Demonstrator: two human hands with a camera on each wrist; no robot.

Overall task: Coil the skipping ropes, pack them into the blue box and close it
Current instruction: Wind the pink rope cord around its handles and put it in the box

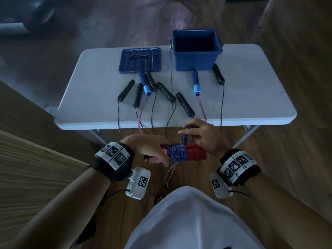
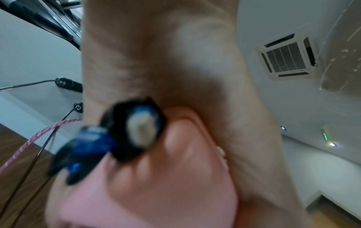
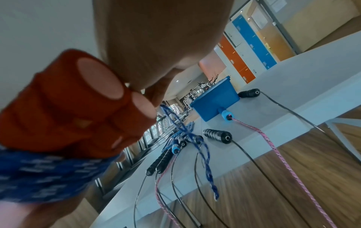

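Note:
In the head view my left hand (image 1: 149, 150) grips a pair of red handles (image 1: 195, 152) by their pink ends, held level in front of the table's near edge. A blue speckled rope (image 1: 177, 153) is wound in tight turns around their middle. My right hand (image 1: 203, 135) pinches the rope's loose end (image 1: 185, 136) just above the coil. The right wrist view shows the red handles (image 3: 78, 108), the blue coil (image 3: 48, 177) and the loose end (image 3: 195, 146). The blue box (image 1: 197, 62) stands open at the table's back right, with its lid (image 1: 140, 60) lying to its left.
Several black-handled ropes (image 1: 185, 105) and a blue-handled rope with a pink cord (image 1: 196, 85) lie on the grey folding table (image 1: 251, 87), their cords hanging over the front edge to the wooden floor. A wooden surface lies at my left.

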